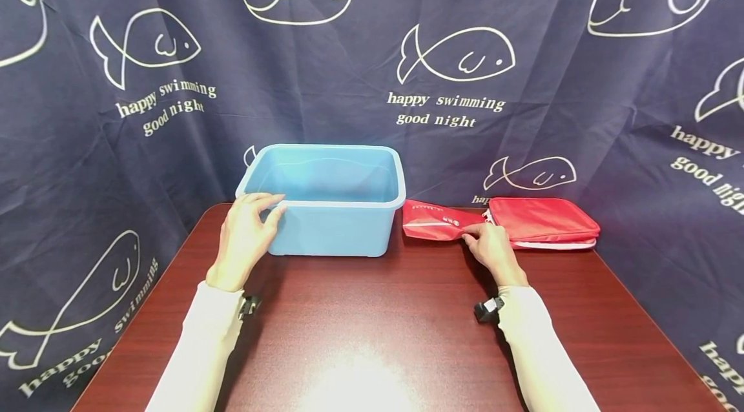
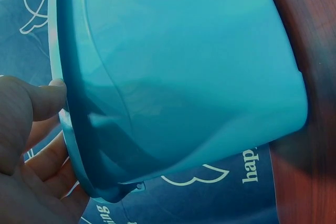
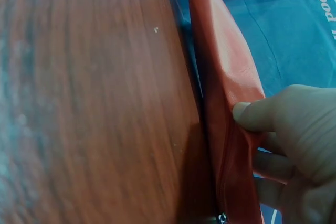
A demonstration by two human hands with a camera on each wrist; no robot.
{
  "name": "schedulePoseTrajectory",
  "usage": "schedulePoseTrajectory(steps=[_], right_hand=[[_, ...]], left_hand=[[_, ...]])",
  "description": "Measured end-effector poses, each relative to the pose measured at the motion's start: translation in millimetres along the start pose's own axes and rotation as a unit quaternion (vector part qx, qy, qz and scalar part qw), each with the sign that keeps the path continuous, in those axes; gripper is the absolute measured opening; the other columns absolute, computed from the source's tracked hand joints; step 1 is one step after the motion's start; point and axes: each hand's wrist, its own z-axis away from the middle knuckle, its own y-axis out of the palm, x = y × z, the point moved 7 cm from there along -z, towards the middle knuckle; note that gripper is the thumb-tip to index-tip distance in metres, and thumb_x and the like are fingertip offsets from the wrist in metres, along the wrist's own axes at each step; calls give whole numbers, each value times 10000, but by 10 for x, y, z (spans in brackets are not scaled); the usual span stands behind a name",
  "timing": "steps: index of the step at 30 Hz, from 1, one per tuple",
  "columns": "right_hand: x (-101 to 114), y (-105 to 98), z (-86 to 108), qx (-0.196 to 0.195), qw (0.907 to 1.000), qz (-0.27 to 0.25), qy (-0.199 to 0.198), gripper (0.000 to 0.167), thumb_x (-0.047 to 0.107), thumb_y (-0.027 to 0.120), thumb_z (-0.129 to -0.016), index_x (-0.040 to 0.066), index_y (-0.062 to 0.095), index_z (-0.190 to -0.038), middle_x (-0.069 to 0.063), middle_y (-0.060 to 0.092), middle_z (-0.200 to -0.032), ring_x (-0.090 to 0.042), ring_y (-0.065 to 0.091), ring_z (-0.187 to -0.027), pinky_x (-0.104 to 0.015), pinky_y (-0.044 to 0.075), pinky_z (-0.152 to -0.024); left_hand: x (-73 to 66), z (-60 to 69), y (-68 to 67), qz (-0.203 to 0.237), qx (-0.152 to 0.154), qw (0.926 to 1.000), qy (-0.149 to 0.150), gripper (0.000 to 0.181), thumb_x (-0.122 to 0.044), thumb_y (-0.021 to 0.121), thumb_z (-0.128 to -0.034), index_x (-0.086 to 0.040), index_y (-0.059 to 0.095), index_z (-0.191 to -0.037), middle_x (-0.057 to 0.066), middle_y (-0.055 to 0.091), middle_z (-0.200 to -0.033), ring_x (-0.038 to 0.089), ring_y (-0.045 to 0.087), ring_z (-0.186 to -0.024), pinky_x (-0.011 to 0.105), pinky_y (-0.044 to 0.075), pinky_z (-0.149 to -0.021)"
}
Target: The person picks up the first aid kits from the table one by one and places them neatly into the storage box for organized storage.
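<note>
Left hand, left of centre, reached up from lower left: thumb and fingers, slightly parted, held the blue bin mid-frame by its rim | Right hand, right of centre, angled inward: thumb and fingers pinched red pouch at its right end

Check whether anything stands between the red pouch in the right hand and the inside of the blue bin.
Only the blue bin itself: its right rim and wall stand between the red pouch, pinched by the right hand, and the inside. Nothing else visible blocks it.
</note>
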Motion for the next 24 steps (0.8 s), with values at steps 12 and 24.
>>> schedulePoseTrajectory(steps=[12,24], right_hand=[[-40,-73,-29,-555,9984,-128,44,172,82,762,-888,70,825,-1048,-134,790,-968,-410,735,-892,-551,555,-794],[-46,-222,-41,-1269,9901,-508,307,165,99,766,-889,79,828,-1041,-164,782,-937,-457,725,-894,-582,544,-796]], left_hand=[[-39,0,-4,25,-50,10000,32,263,-220,765,-934,-137,800,-1181,89,738,-1157,310,630,-1141,509,499,-965],[-33,1,-13,35,-117,9999,81,267,-222,759,-939,-132,795,-1188,87,734,-1175,318,633,-1157,518,490,-981]])
